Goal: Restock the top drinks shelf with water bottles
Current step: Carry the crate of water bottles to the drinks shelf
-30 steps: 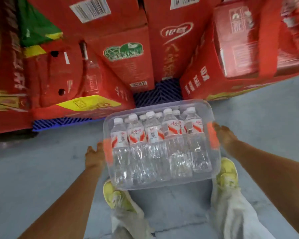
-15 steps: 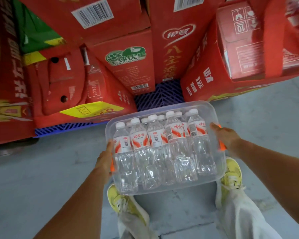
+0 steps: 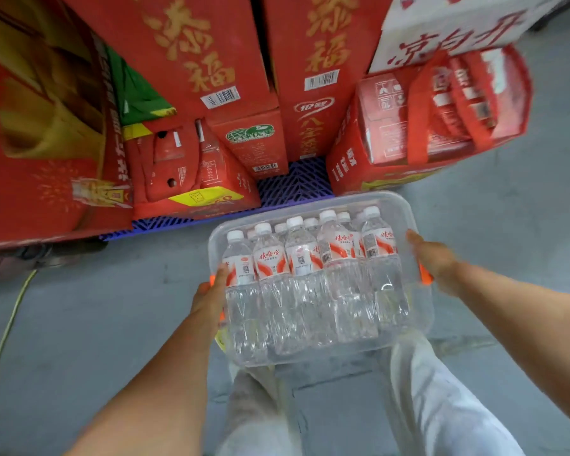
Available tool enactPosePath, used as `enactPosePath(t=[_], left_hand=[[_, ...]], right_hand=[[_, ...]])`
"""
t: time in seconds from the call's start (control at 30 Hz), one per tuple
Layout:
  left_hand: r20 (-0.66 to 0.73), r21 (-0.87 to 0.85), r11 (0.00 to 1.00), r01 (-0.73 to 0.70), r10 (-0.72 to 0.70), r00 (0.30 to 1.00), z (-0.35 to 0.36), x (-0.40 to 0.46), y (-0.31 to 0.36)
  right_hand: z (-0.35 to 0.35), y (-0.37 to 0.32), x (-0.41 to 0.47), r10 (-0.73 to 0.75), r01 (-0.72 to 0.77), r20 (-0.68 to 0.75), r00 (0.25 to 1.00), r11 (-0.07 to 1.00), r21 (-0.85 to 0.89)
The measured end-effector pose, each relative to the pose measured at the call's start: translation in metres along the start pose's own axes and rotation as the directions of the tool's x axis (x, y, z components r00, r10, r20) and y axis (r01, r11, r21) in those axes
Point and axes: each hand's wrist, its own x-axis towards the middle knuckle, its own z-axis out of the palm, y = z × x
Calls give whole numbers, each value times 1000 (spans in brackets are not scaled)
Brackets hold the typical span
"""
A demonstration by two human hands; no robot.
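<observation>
**Bin of water bottles held above the floor**

A clear plastic bin [image 3: 320, 205] is held up in front of the body, above the grey floor [image 3: 79, 324] and the legs in pale trousers [image 3: 441, 406]. It is gripped at both short ends. The left hand [image 3: 211, 296] is closed on the left orange handle [image 3: 212, 278], with the fingers wrapped under the rim and mostly hidden. The right hand [image 3: 436, 261] is closed on the right orange handle [image 3: 425, 274], with its fingers curled over the rim.

Inside the bin, the water bottles [image 3: 301, 258] are packed upright in close rows, touching one another, with white caps and red-and-white labels. The bin is seen tilted slightly, its far edge raised.

Just beyond the bin, red cartons [image 3: 211, 60] are stacked on a blue plastic pallet [image 3: 293, 185]. A red carry pack [image 3: 441, 126] stands to the right of them. A thin yellowish cable [image 3: 4, 334] lies on the floor at the left.
</observation>
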Motion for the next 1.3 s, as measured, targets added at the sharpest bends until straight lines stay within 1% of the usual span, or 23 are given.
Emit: enactPosePath(t=[0.1,0.27,0.33,0.43,0.57,0.67,0.8,0.93,1.03,1.13,1.23,1.3], left_hand=[[10,4,999,-32,32,999,-13,-54,6],[27,-10,993,-117,118,993,-27,-134,17],[11,6,988,-153,153,988,-30,-162,21],[-16,11,978,-207,207,978,-34,-203,27],[51,56,966,-253,250,967,-35,-248,49],[84,127,931,-343,335,939,-31,-278,73],[198,287,837,-467,425,883,-14,-319,106],[274,397,699,-595,528,804,18,-369,128],[330,477,578,-662,581,744,51,-408,129],[399,520,497,-694,578,712,90,-447,121],[490,579,376,-723,548,678,137,-485,103],[544,609,307,-731,509,667,173,-513,87]], right_hand=[[-37,2,-47,-25,24,6,1000,999,36],[-99,8,-118,-75,76,-35,997,996,40],[-121,14,-141,-74,77,-50,996,994,73],[-150,29,-174,-40,49,-73,997,990,133],[-178,56,-214,1,33,-138,990,970,239],[-193,80,-238,47,11,-176,983,949,316],[-202,125,-265,177,-53,-227,958,884,465],[-202,177,-290,302,-86,-233,924,760,644],[-205,215,-311,379,-99,-228,897,675,731],[-214,255,-327,437,-73,-228,870,571,818],[-228,301,-341,505,-60,-209,838,465,883],[-239,334,-352,549,-57,-188,814,398,915]])
